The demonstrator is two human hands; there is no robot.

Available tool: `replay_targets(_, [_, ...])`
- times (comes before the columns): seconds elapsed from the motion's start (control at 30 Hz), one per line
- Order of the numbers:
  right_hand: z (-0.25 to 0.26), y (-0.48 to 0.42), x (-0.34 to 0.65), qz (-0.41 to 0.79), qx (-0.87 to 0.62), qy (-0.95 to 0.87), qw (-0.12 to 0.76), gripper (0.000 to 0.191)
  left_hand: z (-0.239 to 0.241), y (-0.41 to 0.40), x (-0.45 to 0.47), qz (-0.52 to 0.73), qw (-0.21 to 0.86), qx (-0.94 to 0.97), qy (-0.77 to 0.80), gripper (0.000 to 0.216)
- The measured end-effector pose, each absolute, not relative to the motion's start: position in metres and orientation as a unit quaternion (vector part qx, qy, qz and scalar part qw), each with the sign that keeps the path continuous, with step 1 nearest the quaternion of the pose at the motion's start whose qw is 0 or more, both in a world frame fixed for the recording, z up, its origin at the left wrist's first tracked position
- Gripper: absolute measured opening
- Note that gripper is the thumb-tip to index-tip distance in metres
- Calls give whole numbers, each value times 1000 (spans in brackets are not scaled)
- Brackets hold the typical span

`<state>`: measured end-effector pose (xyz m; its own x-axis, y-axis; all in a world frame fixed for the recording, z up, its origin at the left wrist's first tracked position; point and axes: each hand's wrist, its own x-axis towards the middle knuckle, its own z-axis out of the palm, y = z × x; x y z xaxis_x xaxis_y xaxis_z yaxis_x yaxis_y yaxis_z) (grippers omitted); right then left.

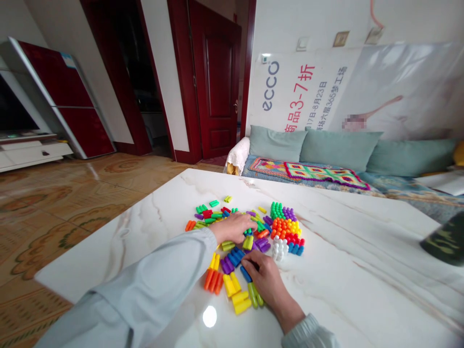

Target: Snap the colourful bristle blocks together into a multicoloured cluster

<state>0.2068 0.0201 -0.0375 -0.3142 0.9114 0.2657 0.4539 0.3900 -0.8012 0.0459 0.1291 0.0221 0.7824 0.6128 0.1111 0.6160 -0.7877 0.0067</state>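
Many small plastic bullet-shaped blocks lie on a white marble table (344, 270). My left hand (235, 227) rests palm down on the loose pile of green, red and purple pieces (212, 213), fingers curled over some of them. My right hand (264, 276) lies nearer to me, fingertips pinched on a blue piece (245, 274) beside a row of blue and purple blocks (232, 259). Orange blocks (213, 280) and yellow blocks (236, 294) lie grouped to its left. An upright cluster of green, purple, orange, red, white and blue pegs (286, 231) stands to the right.
A dark camouflage-patterned object (445, 241) lies at the table's right edge. Behind the table is a sofa (326, 159) with grey-green cushions and a colourful blanket. A red door (217, 82) and a tiled floor (54, 203) are at the left.
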Motion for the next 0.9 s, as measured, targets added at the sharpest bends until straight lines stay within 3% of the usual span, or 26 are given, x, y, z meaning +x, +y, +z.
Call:
replay_targets(0.2, [-37,19,207,309,-455,-750,368,19,41,100,28,-154,-13,-902,-404,43])
replay_targets(0.43, [-37,21,207,308,-449,-750,376,18,7,54,6,-361,-95,-800,-469,26])
replay_targets(0.6, [-38,21,207,304,-464,-738,384,17,-19,32,5,-496,-252,-647,-521,17])
replay_targets(0.77, [-34,19,207,275,-429,-766,392,24,-25,21,17,-590,-438,-491,-467,29])
replay_targets(0.9, [-34,20,208,274,-400,-780,396,25,-28,21,20,-610,-416,-483,-471,35])
